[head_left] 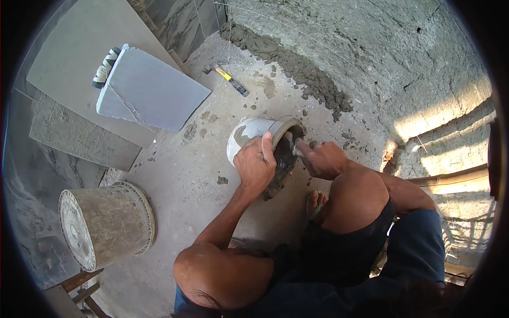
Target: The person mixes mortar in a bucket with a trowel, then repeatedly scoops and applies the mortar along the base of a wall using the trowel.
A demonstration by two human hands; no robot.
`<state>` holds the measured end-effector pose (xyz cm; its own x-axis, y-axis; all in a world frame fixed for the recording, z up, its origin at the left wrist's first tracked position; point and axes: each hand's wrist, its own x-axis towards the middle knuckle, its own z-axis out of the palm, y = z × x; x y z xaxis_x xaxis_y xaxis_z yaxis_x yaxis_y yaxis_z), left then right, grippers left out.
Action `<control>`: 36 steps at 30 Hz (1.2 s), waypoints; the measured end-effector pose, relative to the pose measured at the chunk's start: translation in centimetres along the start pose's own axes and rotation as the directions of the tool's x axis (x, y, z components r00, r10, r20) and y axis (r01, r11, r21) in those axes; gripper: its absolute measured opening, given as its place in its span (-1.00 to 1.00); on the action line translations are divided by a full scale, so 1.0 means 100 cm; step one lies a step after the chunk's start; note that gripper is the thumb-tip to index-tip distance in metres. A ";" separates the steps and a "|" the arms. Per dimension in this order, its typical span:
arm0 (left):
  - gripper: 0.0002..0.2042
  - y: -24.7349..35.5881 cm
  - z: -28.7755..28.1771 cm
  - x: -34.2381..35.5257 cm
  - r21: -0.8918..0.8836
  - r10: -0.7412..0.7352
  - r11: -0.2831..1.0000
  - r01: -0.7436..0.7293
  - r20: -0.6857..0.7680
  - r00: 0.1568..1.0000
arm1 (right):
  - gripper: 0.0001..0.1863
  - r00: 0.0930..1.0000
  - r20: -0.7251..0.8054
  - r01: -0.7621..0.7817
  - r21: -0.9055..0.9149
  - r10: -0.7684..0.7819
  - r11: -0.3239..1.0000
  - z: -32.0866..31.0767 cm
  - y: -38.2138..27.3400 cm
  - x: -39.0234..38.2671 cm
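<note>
A white bucket (253, 127) smeared with mortar lies tipped on the floor in front of me, its mouth toward the right. My left hand (255, 163) is closed over its near side, thumb up along the rim. At the mouth, my right hand (324, 159) is closed around what looks like a trowel (295, 147). Its pale neck shows, while the rest blends into dark, wet mortar (282, 172) at the opening. How much mortar is inside the bucket stays hidden.
A hammer (228, 78) with yellow on its handle lies beyond the bucket. Wet mortar (297, 63) runs along the wall's foot. At left are a pale foam block (151, 87), a string spool (106, 67), leaning tiles (85, 63) and an overturned, crusted bucket (111, 225).
</note>
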<state>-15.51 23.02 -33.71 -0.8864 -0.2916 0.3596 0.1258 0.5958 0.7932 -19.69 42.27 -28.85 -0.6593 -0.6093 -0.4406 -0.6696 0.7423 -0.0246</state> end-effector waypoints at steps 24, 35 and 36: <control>-0.50 -0.045 -0.037 -0.006 -0.387 -0.238 0.901 0.197 -0.058 0.970 | -0.61 0.925 -0.042 0.244 0.827 -0.377 0.506 0.106 -0.023 0.051; -0.49 -0.054 -0.049 0.010 -0.294 -0.360 0.912 0.285 -0.241 0.901 | -0.81 0.882 0.203 -0.221 0.975 -0.425 0.007 0.078 -0.003 0.019; -0.51 -0.053 -0.056 0.010 -0.303 -0.372 0.908 0.291 -0.260 0.891 | -0.80 0.904 0.137 -0.142 0.990 -0.405 0.017 0.080 0.001 0.023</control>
<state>-14.58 15.35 -34.78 -0.7207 -0.6761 0.1531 -0.0084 0.2294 0.9733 -18.52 43.20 -37.03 -0.2776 -0.8133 -0.5113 0.4208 0.3755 -0.8258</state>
